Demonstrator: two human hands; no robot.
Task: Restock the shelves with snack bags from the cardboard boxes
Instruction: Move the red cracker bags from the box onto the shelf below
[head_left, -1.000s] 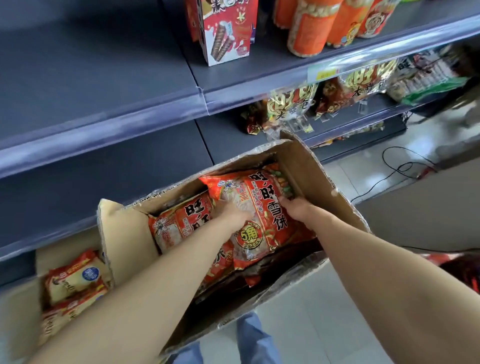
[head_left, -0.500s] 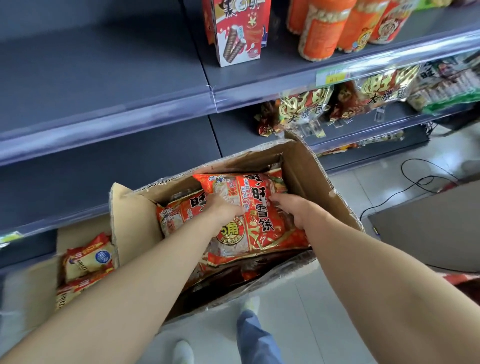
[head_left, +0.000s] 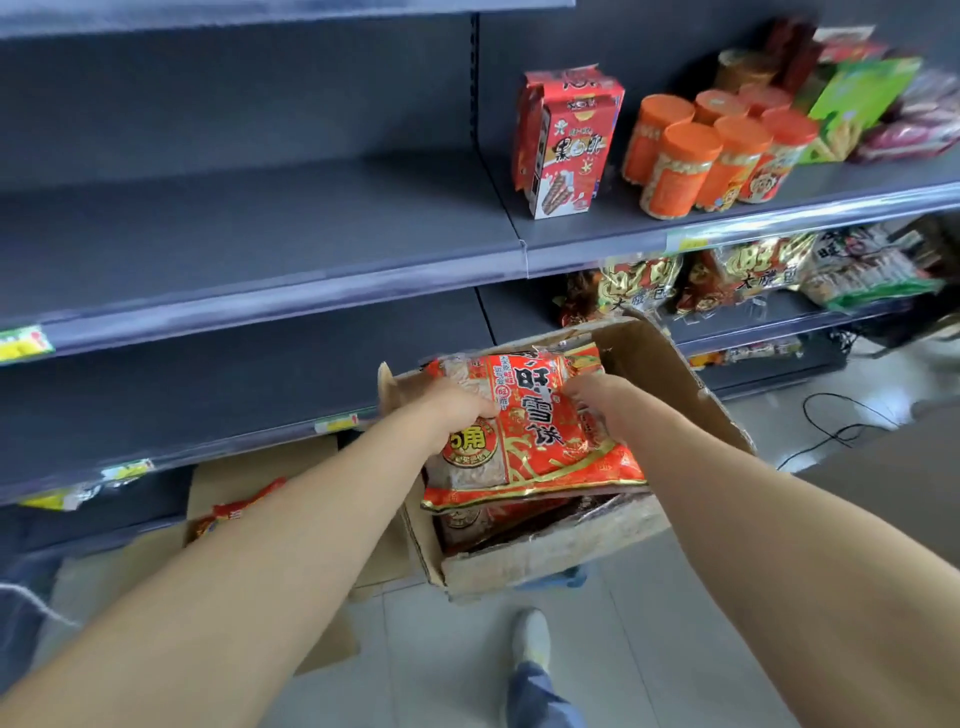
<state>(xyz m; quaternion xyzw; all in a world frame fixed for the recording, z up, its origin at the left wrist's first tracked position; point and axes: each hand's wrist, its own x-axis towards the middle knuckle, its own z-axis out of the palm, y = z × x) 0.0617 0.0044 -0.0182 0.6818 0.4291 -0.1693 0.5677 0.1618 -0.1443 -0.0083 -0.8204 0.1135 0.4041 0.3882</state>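
Over the open cardboard box on the floor, both hands hold one large red snack bag by its sides. The left hand grips the bag's left edge with fingers curled over the front, just above a round yellow label. The right hand clasps the upper right edge, its fingers bent onto the wrapper. The bag lies tilted, its top end raised toward the shelves and its bottom edge level with the box's near rim, above more red bags packed inside. Behind the box, the grey middle shelf and the lower shelf are bare on the left side. Farther right on the middle shelf stand a red carton, a cluster of orange-lidded jars and a green box. Gold and red bags sit on the shelf below them. A second box with a few packets stands left of the first, partly behind the left forearm. One shoe shows on the tiled floor, and a black cable trails at right.
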